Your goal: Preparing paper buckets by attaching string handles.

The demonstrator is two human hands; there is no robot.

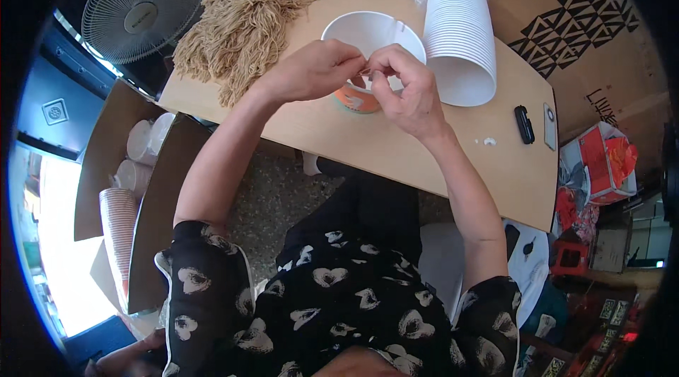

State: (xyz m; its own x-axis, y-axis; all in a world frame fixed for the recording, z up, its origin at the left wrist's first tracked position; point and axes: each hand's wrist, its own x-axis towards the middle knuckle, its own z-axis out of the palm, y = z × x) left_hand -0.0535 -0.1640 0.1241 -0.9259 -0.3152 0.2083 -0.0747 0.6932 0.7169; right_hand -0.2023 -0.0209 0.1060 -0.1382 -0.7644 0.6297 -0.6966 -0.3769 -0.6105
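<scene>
bucket (pixel 356 29) directly below the fingers (pixel 345 55): an open, round-mouthed vessel, standing upright, its axis vertical, with smooth white lining and orange outer wall. the left hand (pixel 311 71) and right hand (pixel 415 94) meet over its near rim, almost equally close, the right covering more of its right side. on each hand, thumb and index are drawn together, nearly closed; whether something small is pinched between the tips is hidden, and cannot be told.

left of the fingers and beyond: a heap of tan strands (pixel 244 27), dry-looking, crinkled and tangled, with loose ends spilling toward the left forearm. right of the fingers: a stack of nested white tubs (pixel 461 37) lying on its side, long axis running away from the person, ribbed by its many rims, open mouth facing nearer; the right hand is closer to it. farther right and slightly nearer: white scraps (pixel 489 141) and a dark, glossy, elongated object (pixel 524 124), all on the smooth, wood-coloured surface (pixel 318 124).
</scene>
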